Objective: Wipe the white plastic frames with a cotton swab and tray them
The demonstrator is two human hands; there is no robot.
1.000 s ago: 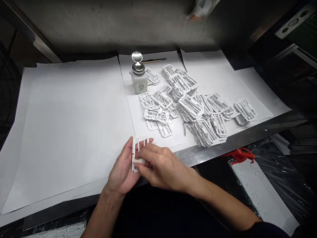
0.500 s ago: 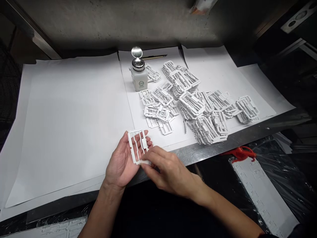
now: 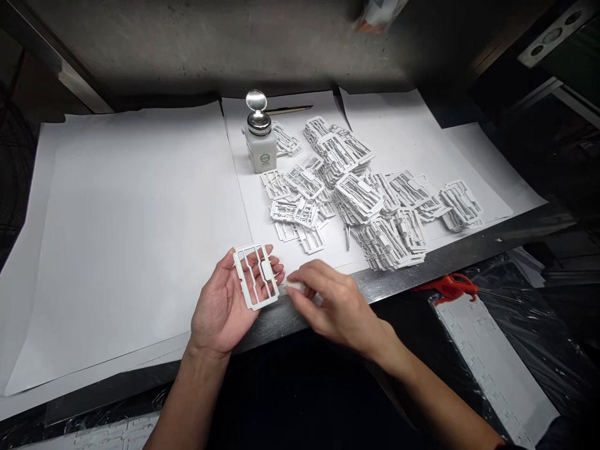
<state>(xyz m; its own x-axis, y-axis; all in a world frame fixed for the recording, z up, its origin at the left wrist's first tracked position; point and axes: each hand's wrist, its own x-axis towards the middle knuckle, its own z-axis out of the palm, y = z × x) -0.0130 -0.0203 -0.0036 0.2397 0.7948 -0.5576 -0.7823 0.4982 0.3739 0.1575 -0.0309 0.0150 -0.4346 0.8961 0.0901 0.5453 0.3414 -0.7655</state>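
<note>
At the bottom of the frame, left of centre, the left hand [image 3: 224, 309] is palm up, its grip loose around a white plastic frame [image 3: 267, 270] that lies tilted across the fingers, with the thumb along its upper left edge. The frame has long openings with thin bars between them and a small solid block on the bar toward its right side. Just to the right, near the lower middle of the frame, the right hand [image 3: 335, 303] has its grip closed in a pinch on a small white wad [image 3: 296, 285], which is apart from the plastic frame. In the lower left corner a white sheet of parts [image 3: 126, 431] shows in part. At the lower right a pale panel [image 3: 497, 369] lies on dark plastic wrapping [image 3: 539, 325], with a red tool [image 3: 452, 287] at the panel's upper end. The surface [image 3: 389, 281] shows a bare metal edge beyond the right hand, and most of it is covered with white paper [image 3: 140, 219]. Right of centre, near that edge, metal tweezers [image 3: 347, 239] lie beside stacks of similar frames [image 3: 360, 197] that spread up and to the right. Left of the stacks, loose frames [image 3: 304, 181] overlap one another in a low heap. Beyond the heap, in the upper middle, a pale bottle [image 3: 262, 153] stands upright with its shiny lid flipped up. A thin stick [image 3: 288, 110] lies behind it, and a metal wall [image 3: 281, 44] fills the top.
</note>
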